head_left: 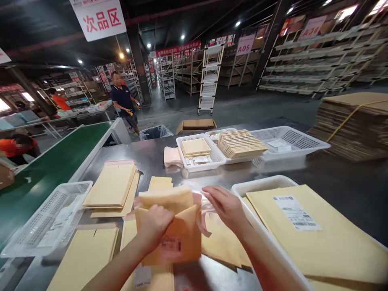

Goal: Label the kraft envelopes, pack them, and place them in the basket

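the person's left hand (156, 224) grips a kraft padded envelope (172, 226) from the front, fingers curled over its upper face, so the mailer stands tilted above the steel table (145, 155) at the near centre, just left of the white tray. the right hand (226, 206) sits at the envelope's top right corner, fingers narrow and slightly bent; it seems to pinch the thin pinkish peel strip (203, 220) that curls off the flap, though the blur makes the contact uncertain. the envelope is matte brown paper, soft-looking and slightly puffed, with a small printed label low on its face. the hold looks suited to keeping the flap free while the strip comes away. flat stacks of the same envelopes (110, 186) lie to the left and near front, squared up within reach. a white tray (242, 188) on the right holds a large labelled mailer (315, 234), lying flat. a perforated plastic basket (45, 218) at the left holds clear film or paper, hard to tell which. further back, white baskets (212, 155) carry smaller envelope stacks on edge and flat. a green conveyor belt (51, 169) runs along the left; a strapped bundle of flattened cardboard (354, 125) sits far right. another person in a dark shirt (123, 99) stands well behind.
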### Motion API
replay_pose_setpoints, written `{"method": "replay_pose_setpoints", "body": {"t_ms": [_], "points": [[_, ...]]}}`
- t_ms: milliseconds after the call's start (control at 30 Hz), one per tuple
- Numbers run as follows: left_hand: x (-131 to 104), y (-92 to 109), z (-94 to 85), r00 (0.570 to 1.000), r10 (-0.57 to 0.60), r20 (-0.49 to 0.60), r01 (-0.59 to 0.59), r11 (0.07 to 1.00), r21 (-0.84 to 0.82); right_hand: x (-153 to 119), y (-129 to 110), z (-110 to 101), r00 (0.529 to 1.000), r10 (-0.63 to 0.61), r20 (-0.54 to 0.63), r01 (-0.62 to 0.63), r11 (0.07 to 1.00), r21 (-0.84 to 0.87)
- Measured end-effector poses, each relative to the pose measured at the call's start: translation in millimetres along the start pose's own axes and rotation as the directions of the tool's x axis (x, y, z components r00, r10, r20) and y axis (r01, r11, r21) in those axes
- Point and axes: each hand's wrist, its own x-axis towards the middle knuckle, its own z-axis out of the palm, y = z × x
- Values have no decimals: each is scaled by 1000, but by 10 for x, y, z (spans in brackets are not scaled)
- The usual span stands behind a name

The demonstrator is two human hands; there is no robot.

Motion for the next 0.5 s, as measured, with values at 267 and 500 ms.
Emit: {"method": "replay_pose_setpoints", "body": {"t_ms": [267,500], "points": [[69,-27,-535,966,109,-235,-118,993,-24,-265,-170,233,942,287,173,-334,851,405],[-42,39,-564,960,83,-268,-76,996,38,-157,-401,164,940,308,145,-339,816,468]]}}
